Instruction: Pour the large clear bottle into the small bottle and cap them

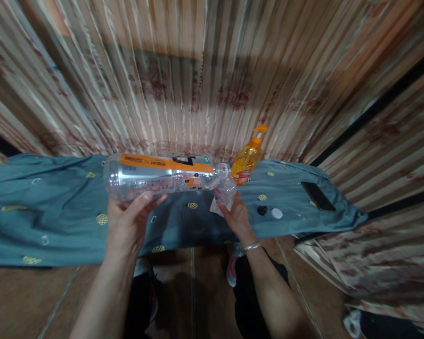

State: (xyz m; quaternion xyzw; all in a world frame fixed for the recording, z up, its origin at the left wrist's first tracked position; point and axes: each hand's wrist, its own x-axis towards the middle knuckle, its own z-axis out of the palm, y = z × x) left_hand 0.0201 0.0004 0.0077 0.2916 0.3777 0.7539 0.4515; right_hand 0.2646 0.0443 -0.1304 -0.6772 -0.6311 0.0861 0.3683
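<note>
My left hand (129,221) grips the base end of a large clear bottle (162,175) with an orange and silver label. The bottle lies sideways in the air, its neck pointing right. At its mouth is a small clear plastic container (226,189), which my right hand (236,214) holds with curled fingers. The two mouths meet or nearly touch; I cannot tell which. Whether any liquid passes between them is not visible. A pale pink-marked piece (216,207) shows by my right fingertips. Just behind the small container stands an orange pump bottle (247,162).
A teal patterned cloth (74,226) covers the narrow table. Right of my right hand lie a black cap (262,210), a white cap (277,213) and a dark phone (318,196). Striped curtains (198,84) hang behind and at the right. Shoes and tiled floor show below.
</note>
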